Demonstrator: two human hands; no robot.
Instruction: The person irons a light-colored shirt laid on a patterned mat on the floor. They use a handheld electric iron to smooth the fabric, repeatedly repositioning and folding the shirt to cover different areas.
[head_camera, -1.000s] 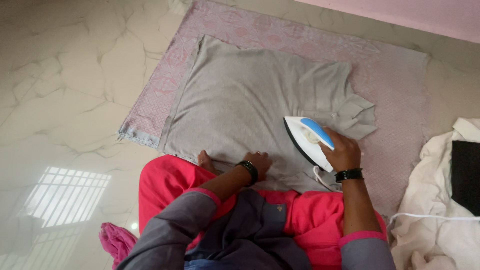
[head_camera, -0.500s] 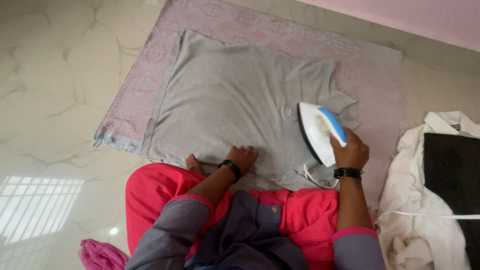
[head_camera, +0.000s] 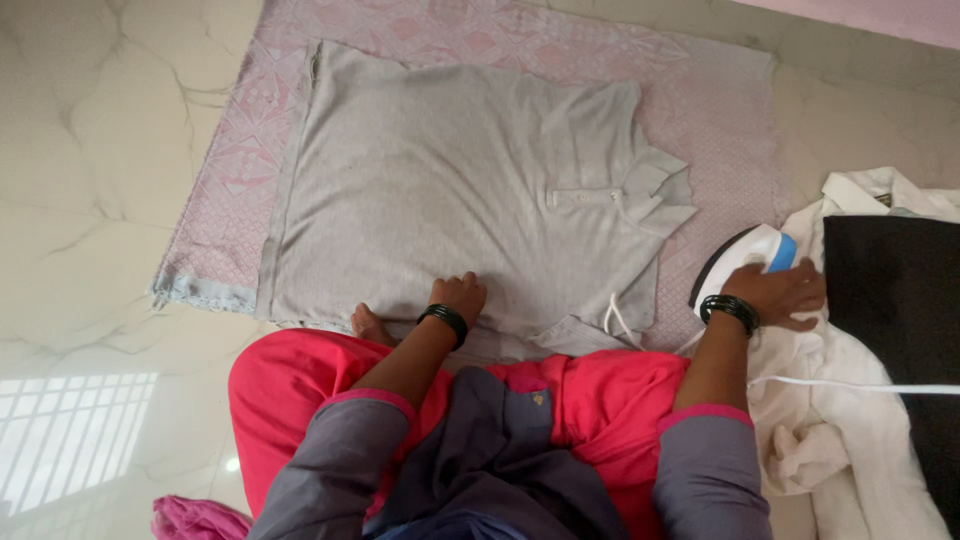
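A grey polo shirt (head_camera: 450, 180) lies flat on a pink patterned cloth (head_camera: 700, 90) spread on the floor. My left hand (head_camera: 462, 296) presses on the shirt's near edge, fingers curled on the fabric. My right hand (head_camera: 775, 295) grips the handle of a white and blue iron (head_camera: 742, 262), which is off the shirt at the cloth's right edge, beside a pile of clothes. The iron's white cord (head_camera: 850, 385) runs across that pile to the right.
A heap of white garments (head_camera: 860, 430) with a black one (head_camera: 895, 300) on top sits at the right. Marble floor (head_camera: 90, 200) surrounds the cloth. A pink rag (head_camera: 195, 520) lies at lower left. My bare toes (head_camera: 368, 325) touch the shirt's hem.
My right hand has carried the iron off the shirt's collar area to the right, to the cloth's edge by the white pile. The left hand has stayed on the shirt's near edge.
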